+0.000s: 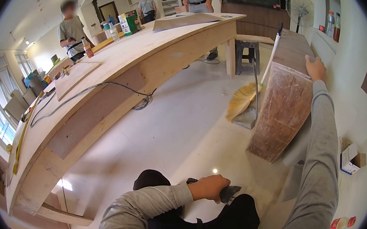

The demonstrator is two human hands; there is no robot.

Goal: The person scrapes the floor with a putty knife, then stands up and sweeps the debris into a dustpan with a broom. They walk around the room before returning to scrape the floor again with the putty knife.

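Observation:
My left hand (pixel 210 188) is closed around a putty knife (pixel 230 194), low over my knees; its dark blade points right and the handle end shows past my wrist. At the right, my outstretched right hand (pixel 316 69) grips the edge of a brown wooden box (pixel 280 109). This box stands on the floor with a scuffed, stained front face and a smoother top. Some of my right fingertips are hidden at the edge.
A long curved wooden table (pixel 141 48) spans the left and back, with a cable (pixel 101 84) hanging off it. Beside the box are a broom (pixel 242 102), a dustpan (pixel 246 118) and a dark stool (pixel 247 57). A small carton (pixel 351 160) is at the right. Several people stand beyond the table.

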